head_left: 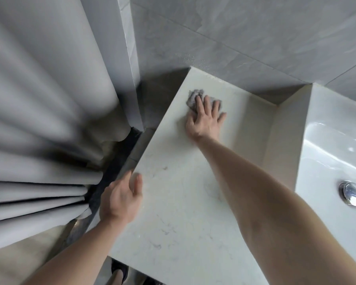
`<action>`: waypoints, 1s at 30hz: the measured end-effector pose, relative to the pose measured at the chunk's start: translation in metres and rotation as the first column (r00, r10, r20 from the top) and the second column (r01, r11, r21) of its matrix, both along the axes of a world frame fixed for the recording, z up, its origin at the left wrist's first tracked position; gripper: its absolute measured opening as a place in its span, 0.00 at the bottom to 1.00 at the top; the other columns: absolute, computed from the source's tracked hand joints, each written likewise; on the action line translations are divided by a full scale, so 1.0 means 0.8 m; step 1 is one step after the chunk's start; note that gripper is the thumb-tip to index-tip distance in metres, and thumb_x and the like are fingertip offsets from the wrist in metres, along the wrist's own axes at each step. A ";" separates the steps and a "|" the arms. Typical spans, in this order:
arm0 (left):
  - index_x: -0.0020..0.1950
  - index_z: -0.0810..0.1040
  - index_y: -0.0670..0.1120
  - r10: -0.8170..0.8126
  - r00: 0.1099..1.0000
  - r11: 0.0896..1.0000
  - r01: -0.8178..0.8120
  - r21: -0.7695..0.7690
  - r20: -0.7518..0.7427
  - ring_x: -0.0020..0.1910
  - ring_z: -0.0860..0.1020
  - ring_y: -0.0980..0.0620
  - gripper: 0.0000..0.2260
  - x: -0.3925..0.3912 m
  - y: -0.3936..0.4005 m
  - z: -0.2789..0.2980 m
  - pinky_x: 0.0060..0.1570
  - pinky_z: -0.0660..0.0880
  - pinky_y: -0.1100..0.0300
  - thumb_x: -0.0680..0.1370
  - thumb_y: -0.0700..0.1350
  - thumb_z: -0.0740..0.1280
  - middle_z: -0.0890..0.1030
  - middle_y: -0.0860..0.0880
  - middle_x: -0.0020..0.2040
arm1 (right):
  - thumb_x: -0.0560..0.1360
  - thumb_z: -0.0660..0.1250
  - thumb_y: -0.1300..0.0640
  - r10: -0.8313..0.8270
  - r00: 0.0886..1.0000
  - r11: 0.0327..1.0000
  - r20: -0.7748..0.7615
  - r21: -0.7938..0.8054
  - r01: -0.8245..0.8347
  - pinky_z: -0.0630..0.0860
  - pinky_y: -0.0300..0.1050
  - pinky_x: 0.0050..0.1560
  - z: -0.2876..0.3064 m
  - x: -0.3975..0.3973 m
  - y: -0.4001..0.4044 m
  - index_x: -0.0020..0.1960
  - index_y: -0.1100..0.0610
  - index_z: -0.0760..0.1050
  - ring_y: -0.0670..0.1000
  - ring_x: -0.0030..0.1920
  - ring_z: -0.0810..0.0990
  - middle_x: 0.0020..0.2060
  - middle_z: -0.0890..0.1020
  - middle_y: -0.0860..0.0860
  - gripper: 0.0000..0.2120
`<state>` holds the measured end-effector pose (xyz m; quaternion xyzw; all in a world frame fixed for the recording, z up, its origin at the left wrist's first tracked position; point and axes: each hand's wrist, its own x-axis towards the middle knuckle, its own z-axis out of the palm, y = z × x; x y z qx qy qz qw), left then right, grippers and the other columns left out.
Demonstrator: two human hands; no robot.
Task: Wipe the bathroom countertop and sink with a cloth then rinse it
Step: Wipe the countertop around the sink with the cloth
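A pale marble countertop (179,202) fills the middle of the view. At its far left corner lies a crumpled grey cloth (194,96). My right hand (203,118) presses flat on the cloth with its fingers spread, and most of the cloth is hidden under them. My left hand (120,197) rests at the counter's left edge, fingers loosely apart, holding nothing. The white sink (325,153) sits at the right, with a chrome drain plug (352,193) in its basin.
A grey shower curtain (39,120) hangs in folds on the left, close to the counter's edge. Grey wall tiles (245,31) rise behind the counter. A dark gap (119,159) runs between curtain and counter. A dark shoe (119,270) shows on the floor below.
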<state>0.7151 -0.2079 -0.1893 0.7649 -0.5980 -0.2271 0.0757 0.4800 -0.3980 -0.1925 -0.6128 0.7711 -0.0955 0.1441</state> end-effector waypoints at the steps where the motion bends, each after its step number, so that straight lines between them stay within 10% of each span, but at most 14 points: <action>1: 0.59 0.75 0.53 0.006 1.000 1.000 -0.006 0.002 -0.003 0.50 0.81 0.35 0.22 0.000 0.000 0.001 0.46 0.77 0.47 0.82 0.63 0.47 0.85 0.43 0.51 | 0.79 0.57 0.47 0.076 0.997 0.997 0.016 -0.025 -0.075 0.44 0.65 0.80 0.000 0.024 -0.001 0.83 0.46 0.57 0.60 0.83 0.47 0.84 0.55 0.50 0.32; 7: 0.57 0.75 0.53 0.017 1.000 1.000 -0.017 0.006 -0.011 0.48 0.80 0.34 0.21 -0.001 0.001 0.002 0.44 0.76 0.48 0.82 0.63 0.48 0.84 0.42 0.48 | 0.75 0.57 0.66 0.311 0.927 0.947 0.211 -0.145 -0.285 0.56 0.60 0.81 -0.005 0.097 0.006 0.67 0.53 0.76 0.56 0.81 0.59 0.76 0.71 0.53 0.23; 10: 0.58 0.75 0.53 0.027 0.999 1.000 -0.027 0.013 -0.017 0.49 0.80 0.34 0.21 -0.001 0.001 0.004 0.45 0.74 0.48 0.82 0.64 0.48 0.84 0.41 0.48 | 0.78 0.59 0.66 0.321 0.907 0.945 0.273 -0.159 -0.287 0.56 0.50 0.82 -0.003 0.058 0.009 0.75 0.53 0.71 0.54 0.81 0.60 0.78 0.69 0.53 0.27; 13: 0.57 0.75 0.53 0.035 0.999 0.999 -0.034 0.016 -0.034 0.49 0.79 0.34 0.21 -0.003 0.001 0.006 0.45 0.74 0.47 0.82 0.63 0.49 0.84 0.41 0.48 | 0.77 0.60 0.63 0.134 0.946 0.983 0.297 -0.162 -0.088 0.52 0.36 0.79 0.010 -0.024 0.014 0.76 0.52 0.71 0.53 0.79 0.64 0.77 0.71 0.54 0.27; 17: 0.58 0.76 0.51 0.039 0.999 0.999 -0.038 0.013 -0.036 0.49 0.79 0.33 0.20 -0.006 0.000 0.013 0.46 0.74 0.47 0.83 0.61 0.51 0.84 0.39 0.48 | 0.66 0.50 0.57 -0.188 0.938 0.943 0.293 -0.213 0.256 0.68 0.46 0.74 0.009 -0.151 0.007 0.66 0.56 0.79 0.59 0.69 0.76 0.63 0.82 0.56 0.33; 25: 0.62 0.76 0.53 0.031 0.999 0.999 -0.031 0.016 -0.035 0.51 0.80 0.35 0.22 -0.003 0.000 0.007 0.47 0.76 0.47 0.82 0.63 0.50 0.84 0.43 0.51 | 0.80 0.60 0.54 -0.498 0.867 0.867 -0.009 -0.031 0.497 0.47 0.58 0.80 -0.003 -0.169 -0.026 0.80 0.59 0.59 0.63 0.81 0.54 0.81 0.60 0.58 0.31; 30: 0.64 0.75 0.55 0.023 1.000 0.999 -0.022 0.040 -0.016 0.51 0.81 0.38 0.27 0.002 -0.001 -0.007 0.47 0.77 0.49 0.80 0.67 0.45 0.85 0.47 0.52 | 0.78 0.61 0.51 -0.379 0.925 0.925 0.005 -0.001 0.379 0.47 0.59 0.81 0.002 -0.084 -0.076 0.82 0.54 0.55 0.61 0.82 0.50 0.83 0.56 0.53 0.35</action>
